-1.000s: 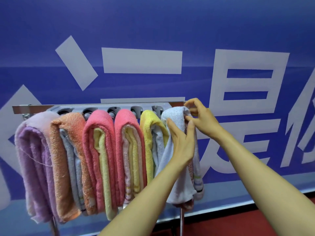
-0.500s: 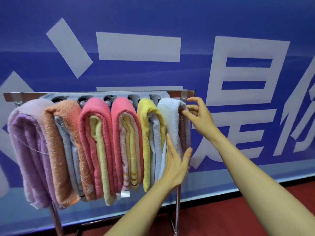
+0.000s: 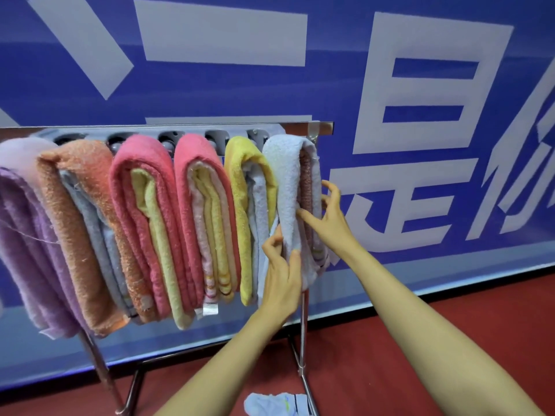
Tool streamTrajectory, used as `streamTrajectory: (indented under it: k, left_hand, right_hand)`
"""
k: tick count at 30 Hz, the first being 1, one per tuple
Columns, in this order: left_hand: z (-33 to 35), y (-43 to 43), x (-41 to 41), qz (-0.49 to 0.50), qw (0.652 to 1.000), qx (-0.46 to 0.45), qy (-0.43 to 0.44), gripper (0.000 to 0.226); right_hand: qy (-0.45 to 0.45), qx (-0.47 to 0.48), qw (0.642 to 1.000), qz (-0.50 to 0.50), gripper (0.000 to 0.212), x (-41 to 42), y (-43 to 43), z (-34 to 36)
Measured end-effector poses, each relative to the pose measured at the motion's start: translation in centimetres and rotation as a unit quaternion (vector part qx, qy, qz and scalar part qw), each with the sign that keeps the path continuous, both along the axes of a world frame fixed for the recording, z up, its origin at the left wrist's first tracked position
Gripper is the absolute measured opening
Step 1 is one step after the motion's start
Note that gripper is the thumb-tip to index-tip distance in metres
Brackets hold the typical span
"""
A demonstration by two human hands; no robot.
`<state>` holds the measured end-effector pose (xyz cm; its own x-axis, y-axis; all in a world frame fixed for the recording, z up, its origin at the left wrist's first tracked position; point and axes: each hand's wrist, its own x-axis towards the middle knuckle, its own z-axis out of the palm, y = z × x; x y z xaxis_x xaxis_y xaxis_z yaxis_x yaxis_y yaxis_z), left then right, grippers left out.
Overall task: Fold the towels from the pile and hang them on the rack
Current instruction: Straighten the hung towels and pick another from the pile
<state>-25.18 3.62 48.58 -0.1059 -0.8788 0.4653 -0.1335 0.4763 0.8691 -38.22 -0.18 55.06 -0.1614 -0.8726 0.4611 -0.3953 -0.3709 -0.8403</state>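
Observation:
A metal rack (image 3: 318, 127) carries several folded towels side by side: purple (image 3: 21, 229), orange (image 3: 81, 217), two pink (image 3: 141, 205), yellow (image 3: 243, 187) and, at the right end, a pale blue-white towel (image 3: 286, 175). My left hand (image 3: 282, 274) grips the lower front part of the pale towel, thumb on its right, fingers curled at its left edge. My right hand (image 3: 327, 214) touches the same towel's right side with spread, lightly bent fingers, thumb across its front fold.
A blue banner with large white characters (image 3: 420, 85) stands right behind the rack. The rack's chrome legs (image 3: 303, 340) stand on a red floor (image 3: 375, 355). A small pale cloth (image 3: 276, 403) lies on the floor by the right leg.
Both hands slid down the pale towel from the rail: the right from the top fold to mid-height, the left to the lower part, where its fingers now curl on the edge. The view tilted downward.

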Motion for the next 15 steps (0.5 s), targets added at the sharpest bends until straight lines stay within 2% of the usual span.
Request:
streamTrajectory:
  k: [5,7,9,11,15]
  left_hand:
    - [0.6,0.3,-0.9,0.007,1.0,-0.01,0.003,0.032]
    - [1.0,0.8,-1.1,0.027,0.999,-0.045,-0.009,0.044]
    - [1.2,1.0,-1.1,0.069,0.989,-0.111,-0.068,0.053]
    - [1.0,0.6,-1.2,0.095,0.973,-0.142,-0.156,0.052]
    - [1.5,0.6,-0.7,0.107,0.966,-0.071,-0.223,0.072]
  right_hand:
    - [0.004,-0.036,0.998,-0.055,0.054,0.8,-1.3,1.9]
    - [0.025,-0.045,0.996,-0.07,0.05,1.0,-1.8,2.2]
    - [0.043,-0.034,0.996,-0.066,0.054,1.0,-2.4,2.4]
    - [0.053,-0.014,0.997,-0.048,0.059,0.8,-2.9,2.4]
    - [-0.015,0.013,0.999,-0.043,0.046,0.5,-3.4,2.1]
